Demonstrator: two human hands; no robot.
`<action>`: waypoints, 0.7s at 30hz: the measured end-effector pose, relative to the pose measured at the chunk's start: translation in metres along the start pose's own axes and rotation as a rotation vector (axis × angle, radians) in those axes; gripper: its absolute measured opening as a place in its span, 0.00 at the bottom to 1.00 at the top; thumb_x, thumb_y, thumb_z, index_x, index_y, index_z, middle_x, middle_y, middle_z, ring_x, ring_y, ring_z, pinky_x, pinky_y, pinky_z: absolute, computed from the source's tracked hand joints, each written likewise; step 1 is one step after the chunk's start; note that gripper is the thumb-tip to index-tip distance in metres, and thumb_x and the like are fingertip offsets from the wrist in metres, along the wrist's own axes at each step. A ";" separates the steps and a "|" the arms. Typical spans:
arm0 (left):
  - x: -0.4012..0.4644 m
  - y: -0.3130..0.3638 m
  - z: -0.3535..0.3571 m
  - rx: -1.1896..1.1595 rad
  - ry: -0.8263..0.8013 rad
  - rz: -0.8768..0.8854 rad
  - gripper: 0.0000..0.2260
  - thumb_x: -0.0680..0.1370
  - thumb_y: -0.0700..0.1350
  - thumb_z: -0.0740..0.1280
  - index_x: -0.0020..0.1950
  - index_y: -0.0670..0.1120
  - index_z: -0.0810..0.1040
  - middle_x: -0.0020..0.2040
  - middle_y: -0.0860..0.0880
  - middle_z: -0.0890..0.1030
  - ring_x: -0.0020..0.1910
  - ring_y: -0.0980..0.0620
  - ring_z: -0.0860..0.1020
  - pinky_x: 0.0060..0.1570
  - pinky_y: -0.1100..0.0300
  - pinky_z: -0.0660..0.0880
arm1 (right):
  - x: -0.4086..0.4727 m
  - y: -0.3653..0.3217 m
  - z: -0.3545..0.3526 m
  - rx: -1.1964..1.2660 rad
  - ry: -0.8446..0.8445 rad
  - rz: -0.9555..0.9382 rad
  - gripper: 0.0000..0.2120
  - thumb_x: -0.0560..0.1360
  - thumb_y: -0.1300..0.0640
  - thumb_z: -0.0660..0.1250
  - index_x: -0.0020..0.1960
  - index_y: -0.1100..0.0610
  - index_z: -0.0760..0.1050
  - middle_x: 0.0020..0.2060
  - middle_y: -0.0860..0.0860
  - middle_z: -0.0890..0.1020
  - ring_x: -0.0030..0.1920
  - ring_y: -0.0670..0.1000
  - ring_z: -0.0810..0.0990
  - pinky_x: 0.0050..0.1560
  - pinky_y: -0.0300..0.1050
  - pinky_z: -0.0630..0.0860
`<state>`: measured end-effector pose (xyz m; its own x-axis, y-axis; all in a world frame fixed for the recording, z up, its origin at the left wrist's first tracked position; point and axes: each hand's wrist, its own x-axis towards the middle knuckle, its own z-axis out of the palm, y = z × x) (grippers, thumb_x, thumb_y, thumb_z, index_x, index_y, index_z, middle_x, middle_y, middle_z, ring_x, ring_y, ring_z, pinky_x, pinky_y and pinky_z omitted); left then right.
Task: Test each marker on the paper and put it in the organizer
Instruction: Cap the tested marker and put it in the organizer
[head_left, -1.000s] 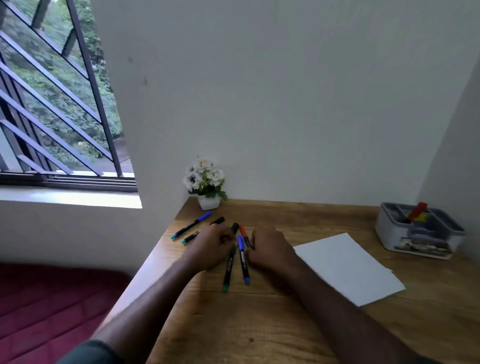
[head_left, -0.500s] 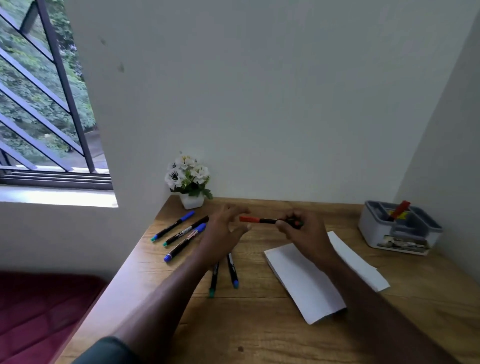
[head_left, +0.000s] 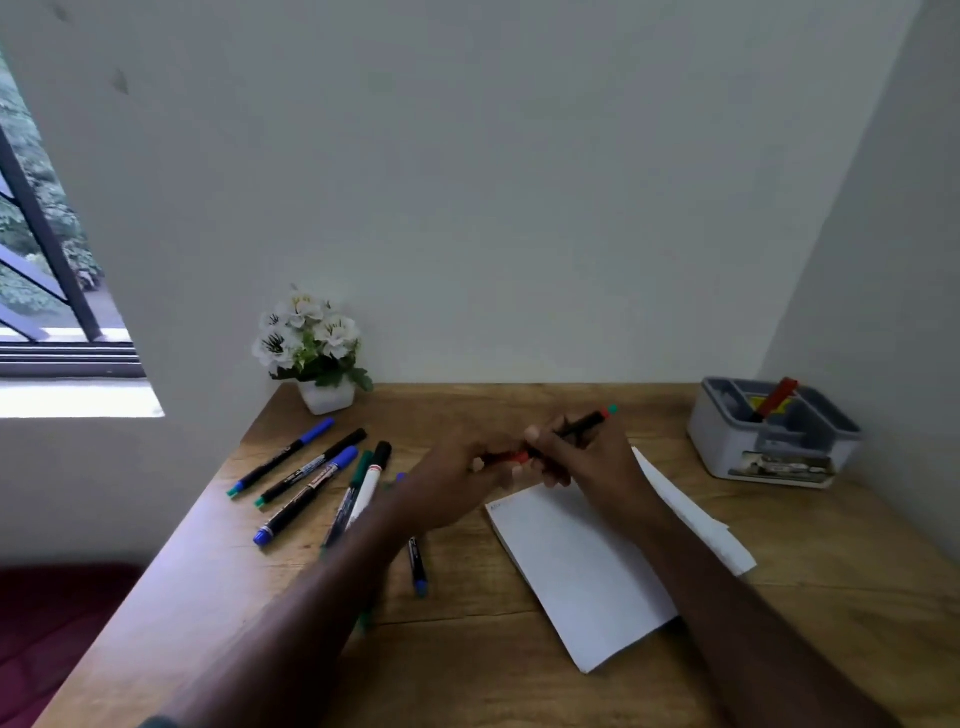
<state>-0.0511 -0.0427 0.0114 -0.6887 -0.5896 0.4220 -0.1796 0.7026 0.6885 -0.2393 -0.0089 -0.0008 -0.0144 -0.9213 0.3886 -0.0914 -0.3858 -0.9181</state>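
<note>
At centre-left of the frame several untested markers lie loose on the wooden desk. Beside them the left hand pinches the red cap end of a red marker, while the right hand curls round its dark barrel just above the top edge of the paper. The step looks like uncapping; next the tip should stroke the sheet, then go to the grey organizer at right, which already holds one red marker.
</note>
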 end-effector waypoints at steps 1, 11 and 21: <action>-0.001 0.002 -0.001 -0.034 -0.029 0.006 0.08 0.80 0.37 0.65 0.55 0.43 0.82 0.49 0.53 0.84 0.48 0.54 0.80 0.46 0.61 0.76 | 0.001 0.000 -0.002 0.023 -0.004 0.006 0.17 0.77 0.60 0.71 0.38 0.72 0.74 0.29 0.62 0.79 0.28 0.56 0.76 0.28 0.44 0.70; -0.002 -0.004 -0.027 -0.277 -0.238 -0.101 0.12 0.80 0.38 0.65 0.62 0.39 0.80 0.50 0.31 0.80 0.43 0.43 0.75 0.44 0.55 0.74 | -0.002 -0.006 -0.004 0.195 -0.141 0.025 0.14 0.75 0.55 0.72 0.35 0.61 0.74 0.32 0.62 0.80 0.30 0.58 0.75 0.35 0.48 0.72; -0.004 0.001 -0.030 0.047 -0.162 -0.086 0.08 0.80 0.45 0.67 0.57 0.52 0.82 0.41 0.51 0.83 0.42 0.56 0.80 0.46 0.56 0.77 | -0.009 -0.015 0.000 0.154 -0.064 0.007 0.15 0.74 0.58 0.72 0.34 0.65 0.73 0.30 0.56 0.78 0.31 0.50 0.74 0.34 0.40 0.70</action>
<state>-0.0276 -0.0519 0.0288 -0.7725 -0.5796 0.2596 -0.2732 0.6723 0.6881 -0.2376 0.0057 0.0095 0.0491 -0.9233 0.3809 0.0621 -0.3778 -0.9238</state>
